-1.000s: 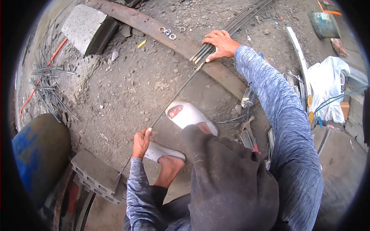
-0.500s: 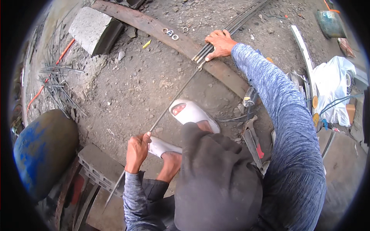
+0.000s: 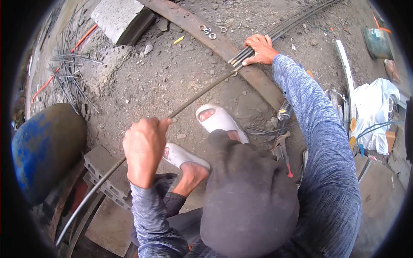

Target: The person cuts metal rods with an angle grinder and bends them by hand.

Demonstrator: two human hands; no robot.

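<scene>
My left hand [image 3: 144, 148] is closed around a long thin metal rod [image 3: 200, 94]. The rod slants from the lower left up to the ends of a rod bundle [image 3: 297, 23]. My right hand [image 3: 260, 50] wraps over this bundle, pressing it down across a brown plank [image 3: 262, 88] on the ground. A small ring [image 3: 234, 74] shows by the spot where the held rod meets the bundle; whether the rod passes through it, I cannot tell. Several loose metal rings [image 3: 212, 36] lie on and beside the plank farther left.
A concrete block [image 3: 118, 19] lies at the far left, near a tangle of thin rods [image 3: 71, 75]. A blue-brown rounded container [image 3: 47, 150] and a hollow block [image 3: 103, 170] stand at the left. Pliers [image 3: 282, 150] and a white bag [image 3: 374, 112] lie to the right.
My left hand has risen toward the camera, lifting the near part of the rod with it. My right hand stays on the bundle. The whole view has shifted slightly.
</scene>
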